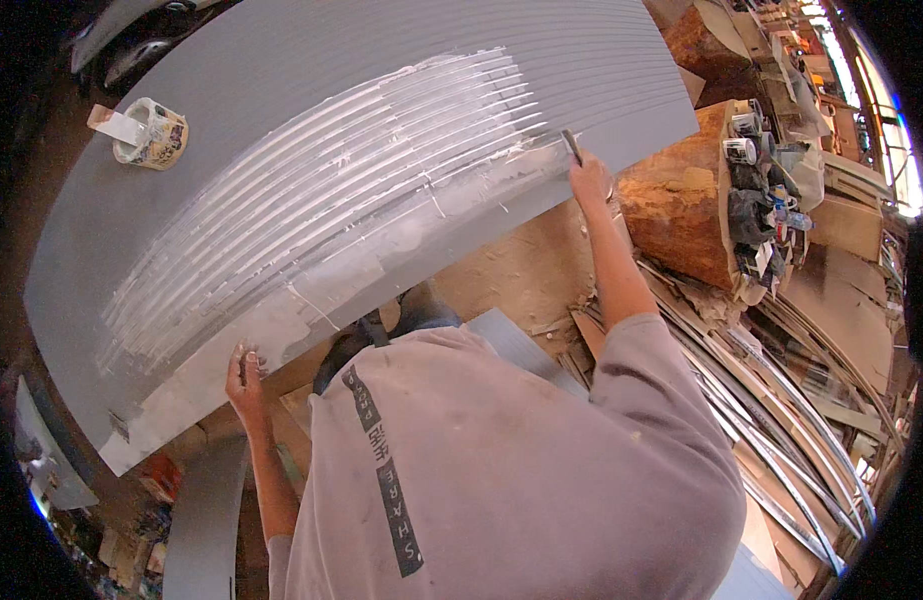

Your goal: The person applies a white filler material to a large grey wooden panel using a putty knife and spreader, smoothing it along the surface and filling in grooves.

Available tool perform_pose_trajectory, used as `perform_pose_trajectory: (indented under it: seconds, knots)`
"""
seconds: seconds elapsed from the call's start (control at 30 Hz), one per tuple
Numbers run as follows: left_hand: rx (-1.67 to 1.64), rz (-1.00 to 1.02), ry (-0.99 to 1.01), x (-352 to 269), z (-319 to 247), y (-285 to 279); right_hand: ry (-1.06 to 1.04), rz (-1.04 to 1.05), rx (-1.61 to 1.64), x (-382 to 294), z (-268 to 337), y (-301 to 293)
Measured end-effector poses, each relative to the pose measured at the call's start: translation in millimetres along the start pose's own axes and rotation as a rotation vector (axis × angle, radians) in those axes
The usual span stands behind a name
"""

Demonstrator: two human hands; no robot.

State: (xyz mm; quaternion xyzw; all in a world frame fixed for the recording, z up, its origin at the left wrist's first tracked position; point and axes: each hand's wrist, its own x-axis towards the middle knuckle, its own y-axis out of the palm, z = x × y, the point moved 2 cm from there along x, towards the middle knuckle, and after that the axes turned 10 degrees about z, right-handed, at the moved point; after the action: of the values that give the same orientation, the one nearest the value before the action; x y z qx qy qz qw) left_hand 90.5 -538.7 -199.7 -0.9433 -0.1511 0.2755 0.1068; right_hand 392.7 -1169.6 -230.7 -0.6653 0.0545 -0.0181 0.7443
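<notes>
A large grey grooved panel (581, 67) lies in front of me. White paste (401, 127), like putty or filler, coats many of its ridges and grooves in streaks. Along the near side runs a flatter band with a thinner pale smear (356, 277). My right hand (591, 180) grips a narrow dark-edged tool (571, 144), perhaps a putty knife, at the right end of the smeared area. At the panel's near left edge is my left hand (245, 375), its fingers bent; whether they hold anything is unclear.
On the panel's far left stands an open paste-smeared tub (155, 135) with a broad spreader (116, 124) across its rim. To the right, a large wooden block (679, 195) bears cans (740, 151) and bottles (795, 219). Long thin strips (776, 427) lie at the lower right.
</notes>
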Motion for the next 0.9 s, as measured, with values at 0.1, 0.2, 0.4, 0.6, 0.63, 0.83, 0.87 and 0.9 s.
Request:
perform_pose_trajectory:
  seconds: [0.1, 0.2, 0.4, 0.6, 0.63, 0.83, 0.87, 0.9]
  knots:
    - [0.003, 0.006, 0.018, -7, -6, -3, -0.018, 0.027, 0.116, -12, 42, 23]
    - [-0.005, -0.026, 0.027, -7, 30, -16, -0.012, 0.222, 0.107, -49, 129, 9]
    - [-0.060, -0.064, 0.003, -18, 37, -40, -0.197, 0.216, 0.177, -119, 243, 29]
    - [-0.069, -0.177, 0.033, -50, 42, -88, -0.399, 0.420, 0.227, -202, 394, 37]
    - [-0.057, -0.197, 0.023, -56, 37, -94, -0.445, 0.433, 0.230, -220, 419, 46]
    - [-0.122, -0.262, 0.053, -77, 41, -116, -0.797, 0.573, 0.210, -294, 537, 76]
    - [-0.123, -0.266, 0.061, -78, 44, -118, -0.802, 0.565, 0.211, -293, 538, 78]
    - [0.010, -0.273, 0.092, -82, 48, -123, -0.790, 0.667, 0.297, -289, 543, 76]
